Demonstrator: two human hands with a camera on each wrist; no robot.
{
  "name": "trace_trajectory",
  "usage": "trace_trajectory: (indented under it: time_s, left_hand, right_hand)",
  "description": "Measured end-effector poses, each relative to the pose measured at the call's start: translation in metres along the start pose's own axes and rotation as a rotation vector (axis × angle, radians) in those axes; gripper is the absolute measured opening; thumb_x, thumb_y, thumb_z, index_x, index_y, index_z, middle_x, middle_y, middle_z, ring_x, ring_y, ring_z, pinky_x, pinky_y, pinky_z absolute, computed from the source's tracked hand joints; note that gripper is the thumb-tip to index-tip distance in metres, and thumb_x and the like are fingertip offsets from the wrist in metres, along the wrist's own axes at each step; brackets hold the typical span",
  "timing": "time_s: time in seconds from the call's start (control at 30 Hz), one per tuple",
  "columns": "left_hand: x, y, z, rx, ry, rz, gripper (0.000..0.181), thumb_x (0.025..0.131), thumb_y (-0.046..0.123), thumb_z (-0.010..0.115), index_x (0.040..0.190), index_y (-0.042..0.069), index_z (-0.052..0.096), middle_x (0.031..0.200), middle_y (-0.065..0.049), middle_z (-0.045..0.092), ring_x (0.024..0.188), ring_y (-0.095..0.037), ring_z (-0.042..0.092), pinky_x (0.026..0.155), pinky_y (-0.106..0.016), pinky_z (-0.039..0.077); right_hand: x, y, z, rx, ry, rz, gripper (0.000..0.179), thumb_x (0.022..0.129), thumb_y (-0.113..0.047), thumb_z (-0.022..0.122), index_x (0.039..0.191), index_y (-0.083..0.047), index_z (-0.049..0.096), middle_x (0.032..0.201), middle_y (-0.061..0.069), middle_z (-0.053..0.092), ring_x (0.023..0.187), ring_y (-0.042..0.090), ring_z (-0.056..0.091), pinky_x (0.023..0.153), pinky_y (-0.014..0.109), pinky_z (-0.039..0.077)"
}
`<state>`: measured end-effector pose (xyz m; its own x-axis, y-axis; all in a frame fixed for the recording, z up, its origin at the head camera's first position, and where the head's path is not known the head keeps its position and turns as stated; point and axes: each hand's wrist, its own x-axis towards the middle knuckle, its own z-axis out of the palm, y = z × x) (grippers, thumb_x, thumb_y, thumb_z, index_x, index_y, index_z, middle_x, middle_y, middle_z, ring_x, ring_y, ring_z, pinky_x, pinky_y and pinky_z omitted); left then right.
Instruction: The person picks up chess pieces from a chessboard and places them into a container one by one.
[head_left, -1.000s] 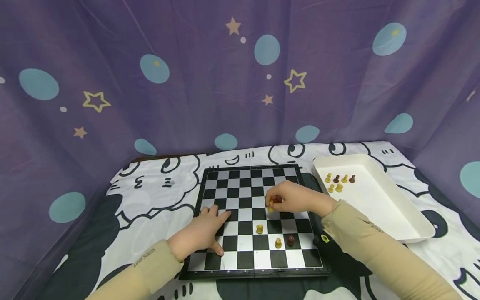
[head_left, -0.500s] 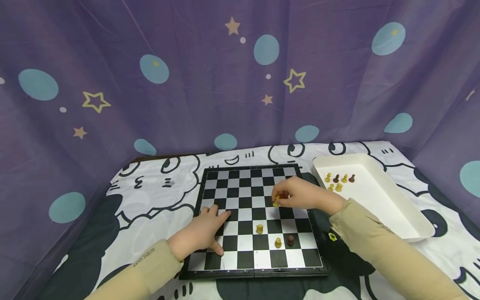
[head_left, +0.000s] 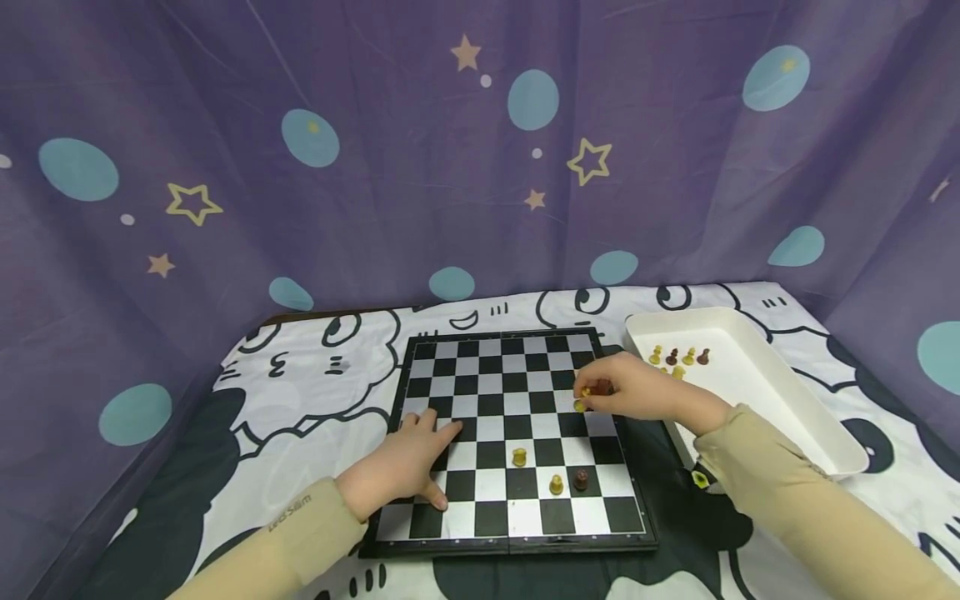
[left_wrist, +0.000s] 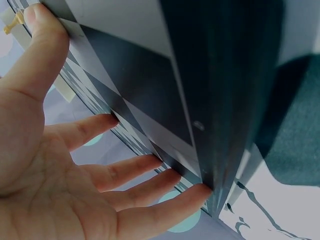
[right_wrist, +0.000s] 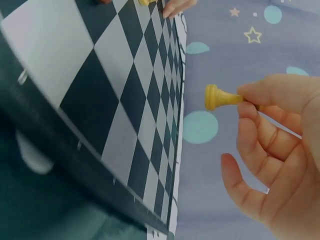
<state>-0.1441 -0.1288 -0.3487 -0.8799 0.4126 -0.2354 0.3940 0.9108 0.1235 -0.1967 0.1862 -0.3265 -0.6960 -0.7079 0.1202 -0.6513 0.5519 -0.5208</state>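
Observation:
My right hand (head_left: pixel 630 387) is over the right side of the chessboard (head_left: pixel 491 451), pinching a yellow chess piece (right_wrist: pixel 220 97) between thumb and index finger. The piece's base points away from the fingertips and its top is hidden; something dark red shows among the fingers in the head view. My left hand (head_left: pixel 401 462) rests with spread fingers on the board's left edge; in the left wrist view its fingertips (left_wrist: pixel 200 192) are against the board. A yellow piece (head_left: pixel 519 457) stands on the board, with another yellow piece (head_left: pixel 556 484) and a dark red piece (head_left: pixel 581 479) nearer the front.
A white tray (head_left: pixel 780 417) lies right of the board, holding several yellow and dark red chess pieces at its far left end. A patterned black-and-white cloth (head_left: pixel 300 467) covers the table. Behind it hangs a purple curtain (head_left: pixel 405 208).
My right hand has moved rightward across the board with the yellow chess piece, toward the tray side. The left hand and the standing pieces have stayed put.

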Motion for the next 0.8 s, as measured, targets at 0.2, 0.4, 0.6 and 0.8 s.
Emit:
trace_trajectory:
  time_s: [0.2, 0.4, 0.6, 0.8]
  left_hand:
    - [-0.001, 0.000, -0.001, -0.001, 0.006, 0.004, 0.101, 0.050, 0.040, 0.089, 0.136, 0.007, 0.049, 0.118, -0.021, 0.049, 0.104, -0.037, 0.047, 0.084, -0.050, 0.047]
    - [-0.001, -0.001, 0.000, -0.007, 0.011, 0.013, 0.101, 0.049, 0.040, 0.089, 0.136, 0.006, 0.050, 0.117, -0.021, 0.049, 0.102, -0.037, 0.047, 0.083, -0.050, 0.047]
    - [-0.001, -0.001, 0.000, -0.012, 0.019, 0.017, 0.101, 0.048, 0.040, 0.089, 0.135, 0.005, 0.050, 0.116, -0.021, 0.049, 0.101, -0.037, 0.047, 0.082, -0.050, 0.047]
    - [0.000, -0.002, 0.002, -0.008, 0.012, 0.018, 0.102, 0.048, 0.041, 0.089, 0.136, 0.006, 0.050, 0.117, -0.021, 0.049, 0.103, -0.038, 0.048, 0.083, -0.049, 0.047]
  right_hand:
    - [-0.012, 0.007, -0.013, -0.045, 0.060, 0.016, 0.011, 0.085, -0.004, 0.065, 0.091, -0.012, 0.069, 0.084, -0.005, 0.068, 0.071, 0.002, 0.055, 0.065, 0.026, 0.049]
    - [-0.026, 0.017, -0.031, -0.073, 0.131, 0.094, 0.012, 0.085, -0.003, 0.064, 0.091, -0.012, 0.070, 0.081, -0.006, 0.068, 0.070, 0.003, 0.056, 0.062, 0.026, 0.047]
    - [-0.039, 0.029, -0.046, -0.066, 0.185, 0.146, 0.012, 0.084, 0.000, 0.064, 0.090, -0.010, 0.069, 0.076, -0.005, 0.067, 0.063, 0.002, 0.054, 0.056, 0.024, 0.046]
    - [-0.049, 0.049, -0.052, -0.125, 0.230, 0.171, 0.010, 0.083, -0.001, 0.066, 0.086, -0.011, 0.068, 0.070, -0.006, 0.064, 0.060, 0.000, 0.053, 0.055, 0.023, 0.043]
